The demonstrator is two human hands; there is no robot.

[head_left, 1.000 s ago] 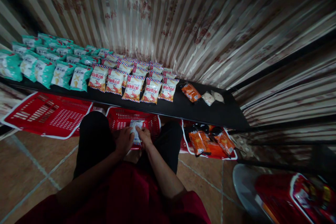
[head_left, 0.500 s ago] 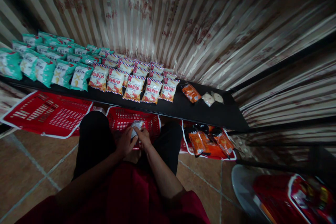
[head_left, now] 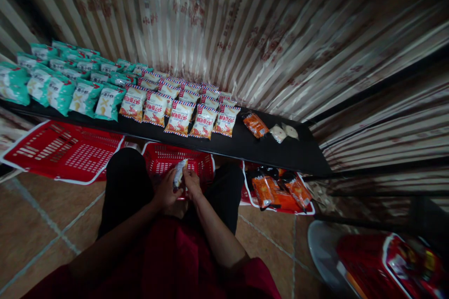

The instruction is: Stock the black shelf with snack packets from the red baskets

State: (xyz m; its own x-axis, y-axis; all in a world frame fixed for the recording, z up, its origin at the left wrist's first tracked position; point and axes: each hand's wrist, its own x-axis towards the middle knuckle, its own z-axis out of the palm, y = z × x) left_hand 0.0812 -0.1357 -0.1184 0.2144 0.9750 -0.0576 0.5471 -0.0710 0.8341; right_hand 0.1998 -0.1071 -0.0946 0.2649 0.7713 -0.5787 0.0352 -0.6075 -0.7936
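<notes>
Between my knees, a small whitish snack bag [head_left: 180,174] with some yellow and dark print is held above a red basket [head_left: 206,161]. My left hand [head_left: 167,191] is closed around its left side and lower end. On the other side, my right hand [head_left: 191,183] has its fingers closed against the bag's right edge; its fingertips are partly hidden. Just beyond, several orange-and-white snack bags [head_left: 179,117] stand in rows on a black shelf [head_left: 228,145].
Several teal snack bags [head_left: 84,96] fill the shelf's left part. On its right lie an orange packet [head_left: 255,124] and two pale round packets [head_left: 289,131]. Below are an overturned-looking red basket [head_left: 63,149] and another basket [head_left: 313,209] with orange packets. A striped curtain [head_left: 217,23] hangs behind.
The bag has turned in my hands from lying across them to a narrow, more upright position. My right hand has shifted slightly, while the bags on the shelf stay in place.
</notes>
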